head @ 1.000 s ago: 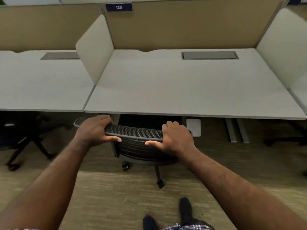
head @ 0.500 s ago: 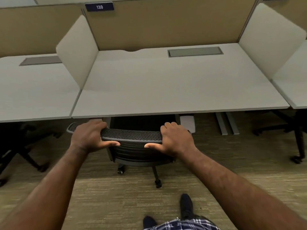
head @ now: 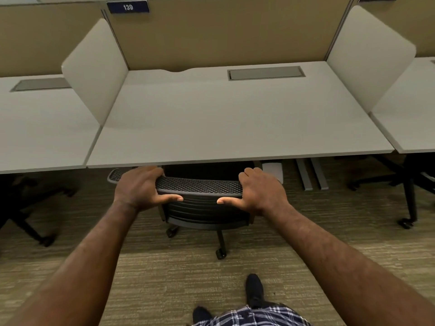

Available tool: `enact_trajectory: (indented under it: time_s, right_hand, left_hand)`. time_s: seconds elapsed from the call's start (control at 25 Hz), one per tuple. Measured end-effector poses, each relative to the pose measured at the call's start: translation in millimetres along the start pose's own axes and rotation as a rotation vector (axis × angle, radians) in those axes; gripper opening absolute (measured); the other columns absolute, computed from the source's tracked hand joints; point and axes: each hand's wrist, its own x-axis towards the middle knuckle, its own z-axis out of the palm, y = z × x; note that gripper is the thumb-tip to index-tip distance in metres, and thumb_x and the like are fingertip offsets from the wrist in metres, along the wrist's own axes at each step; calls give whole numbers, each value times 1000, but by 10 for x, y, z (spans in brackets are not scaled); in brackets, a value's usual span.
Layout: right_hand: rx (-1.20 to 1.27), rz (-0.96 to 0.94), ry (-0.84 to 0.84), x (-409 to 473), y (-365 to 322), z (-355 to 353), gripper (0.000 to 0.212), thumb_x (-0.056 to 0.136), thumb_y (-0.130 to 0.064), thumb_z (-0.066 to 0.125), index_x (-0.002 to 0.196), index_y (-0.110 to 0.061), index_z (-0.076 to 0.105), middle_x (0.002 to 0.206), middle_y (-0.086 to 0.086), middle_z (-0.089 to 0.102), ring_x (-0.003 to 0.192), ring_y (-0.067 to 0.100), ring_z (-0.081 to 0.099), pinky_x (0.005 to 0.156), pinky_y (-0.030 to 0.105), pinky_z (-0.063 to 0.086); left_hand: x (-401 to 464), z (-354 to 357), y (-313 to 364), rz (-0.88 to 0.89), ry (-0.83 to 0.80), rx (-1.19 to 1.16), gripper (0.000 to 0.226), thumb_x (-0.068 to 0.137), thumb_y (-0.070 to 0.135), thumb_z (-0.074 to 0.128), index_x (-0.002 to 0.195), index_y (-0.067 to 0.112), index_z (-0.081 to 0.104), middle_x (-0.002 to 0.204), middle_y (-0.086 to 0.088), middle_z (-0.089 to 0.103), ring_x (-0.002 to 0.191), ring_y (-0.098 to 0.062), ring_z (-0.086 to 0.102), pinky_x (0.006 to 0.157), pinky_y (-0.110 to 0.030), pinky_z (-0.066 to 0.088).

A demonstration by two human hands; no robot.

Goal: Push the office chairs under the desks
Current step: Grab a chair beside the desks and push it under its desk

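A black mesh-backed office chair (head: pixel 200 203) stands at the front edge of a pale grey desk (head: pixel 235 128). Its seat is hidden beneath the desktop; only the backrest, two casters and part of the base show. My left hand (head: pixel 141 188) grips the left end of the backrest's top rim, thumb along the back. My right hand (head: pixel 259 191) grips the right end the same way. The top rim sits just in front of the desk edge.
Grey divider panels (head: pixel 96 74) flank the desk, with a tan partition and a sign reading 139 (head: pixel 128 7) behind. Another dark chair (head: pixel 26 208) is under the left desk and one (head: pixel 409 184) under the right desk. Carpet and my feet lie below.
The chair back has come closer to the desk edge and sits more centred under the desk. Both hands have kept their grip on the rim.
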Motion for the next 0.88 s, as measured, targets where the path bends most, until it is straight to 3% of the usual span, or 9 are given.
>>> enact_trajectory:
  time_s: [0.16,0.4,0.88]
  right_hand:
    - [-1,3,-37,44,475,-48,95,58,-104,5,85,-23,45,83,-3,45,74,16,44,62,33,39]
    - [-117,-82,-11,69,1277,-84,100,70,-98,6,94,-18,61,90,1,56,75,17,48,60,31,34]
    - [-91,-71,-20,278,2011,-137,99,63,-100,3,90,-20,56,88,-2,50,78,17,45,61,32,31]
  left_hand:
    - [259,55,358,-24,-16,-17,91,59,104,24,87,25,58,81,6,57,69,-13,49,58,-29,37]
    - [685,143,991,-68,-21,22,95,57,105,20,86,22,57,77,6,52,68,-13,48,58,-29,36]
    - [1256,231,1468,-96,13,13,91,56,106,18,74,22,48,66,7,42,59,-12,43,52,-29,33]
